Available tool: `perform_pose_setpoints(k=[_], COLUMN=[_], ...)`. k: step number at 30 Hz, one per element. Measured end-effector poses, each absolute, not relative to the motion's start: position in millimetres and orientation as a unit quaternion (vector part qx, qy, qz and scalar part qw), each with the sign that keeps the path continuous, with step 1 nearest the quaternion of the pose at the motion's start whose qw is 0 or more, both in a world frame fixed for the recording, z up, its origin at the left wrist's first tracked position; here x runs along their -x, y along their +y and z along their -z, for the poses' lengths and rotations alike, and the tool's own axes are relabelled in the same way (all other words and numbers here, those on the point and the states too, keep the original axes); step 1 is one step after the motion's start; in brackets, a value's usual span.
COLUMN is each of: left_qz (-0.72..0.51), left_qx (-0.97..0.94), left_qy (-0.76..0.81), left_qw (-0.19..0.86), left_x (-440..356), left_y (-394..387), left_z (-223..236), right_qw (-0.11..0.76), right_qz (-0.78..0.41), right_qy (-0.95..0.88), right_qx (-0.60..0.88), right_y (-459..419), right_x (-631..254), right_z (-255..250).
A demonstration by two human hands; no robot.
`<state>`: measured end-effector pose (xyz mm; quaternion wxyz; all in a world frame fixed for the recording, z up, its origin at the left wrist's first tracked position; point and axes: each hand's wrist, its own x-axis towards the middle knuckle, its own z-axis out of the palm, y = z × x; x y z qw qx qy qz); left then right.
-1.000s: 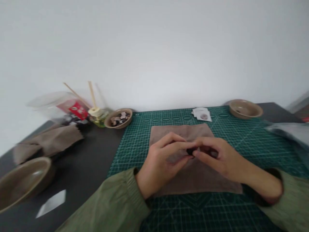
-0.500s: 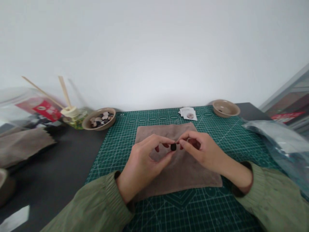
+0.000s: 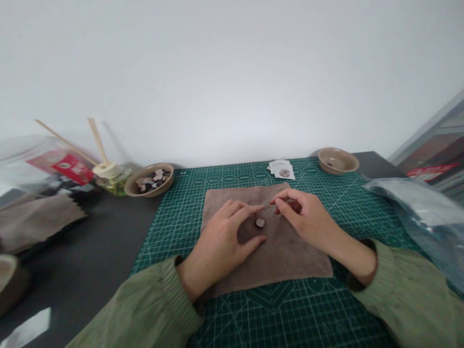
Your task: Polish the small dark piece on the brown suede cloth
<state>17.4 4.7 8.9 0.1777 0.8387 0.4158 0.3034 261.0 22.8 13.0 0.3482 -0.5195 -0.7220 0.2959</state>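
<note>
A small pale, rounded stone-like piece [image 3: 260, 222] lay on the brown square cloth [image 3: 286, 256], free of both hands, in the gap between them. The left hand [image 3: 224, 237] rested on the cloth just left of the piece, its fingers [image 3: 250, 209] spread loosely and holding nothing, forefinger above the piece and thumb below it. The right hand [image 3: 302, 220] hovered just to the right, fingers curled lightly with the thumb and forefinger tips near each other; it seemed to grip nothing, though a small item tucked in the palm could not be ruled out. As a judgement, the piece had been set down on the cloth for handling, and any further work on it would call for a careful fingertip pinch, as it was small and could roll. The cloth lay on a green gridded cutting mat [image 3: 174, 232] on the dark desk [image 3: 97, 251]. At the mat's far left corner stood a tan round bowl [image 3: 149, 180] holding mixed pale and dark pieces; at the far right a second tan bowl [image 3: 338, 160] held what looked like a single dark piece. Between them lay small white packets [image 3: 282, 169]. Further left stood a glass reed diffuser [image 3: 110, 176], and a clear plastic bag [image 3: 420, 208] lay at the right.
</note>
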Motion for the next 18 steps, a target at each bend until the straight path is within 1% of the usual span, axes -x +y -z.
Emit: perform_pose_setpoints(k=[3, 12, 18], left_qz=[-0.285, -0.305, -0.327], left_qx=[-0.850, -0.850, -0.832], left_qy=[0.411, 0.396, 0.424], left_qw=[0.164, 0.167, 0.147], left_x=[-17.3, -20.5, -20.9], left_y=[4.3, 6.5, 9.1], left_z=[-9.7, -8.0, -4.5], right_qw=[0.341, 0.332, 0.333], right_qz=[-0.281, -0.256, -0.252], right_qy=[-0.730, -0.746, -0.747], right_qx=[0.521, 0.518, 0.517], right_y=[22.6, 21.6, 22.1], right_x=[-260.4, -257.9, -258.2], right_z=[-13.8, -14.3, -14.3])
